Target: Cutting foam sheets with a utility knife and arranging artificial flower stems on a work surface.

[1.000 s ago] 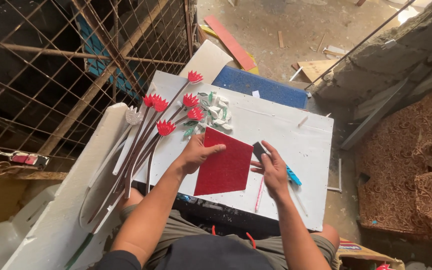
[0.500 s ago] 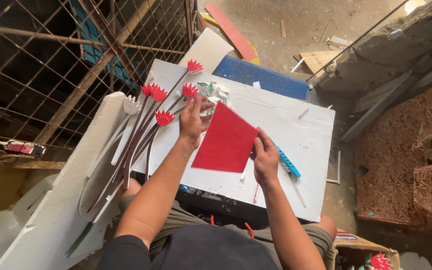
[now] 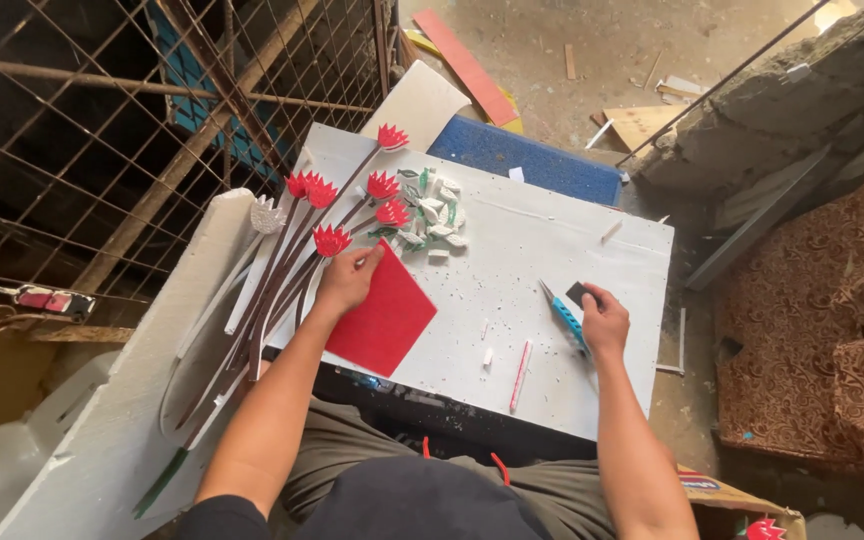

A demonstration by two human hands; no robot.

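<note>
Head view: white board [image 3: 552,250] as worktop, dusty floor and wire mesh [image 3: 102,150] around. Left hand [image 3: 347,280] presses flat, fingers open, on red sheet [image 3: 384,320] lying corner-up like a diamond near the board's left edge. Right hand [image 3: 604,322] closed around small dark piece [image 3: 577,293], beside blue cutter [image 3: 564,318] pointing up-left. Piece mostly hidden.

Right hand [image 3: 604,322] lifted off the flat red square foam sheet [image 3: 382,318], shifted right across the white surface [image 3: 542,240], landed beside the blue utility knife [image 3: 564,316]. Left hand [image 3: 348,281] slid back onto sheet's upper left edge.
</note>
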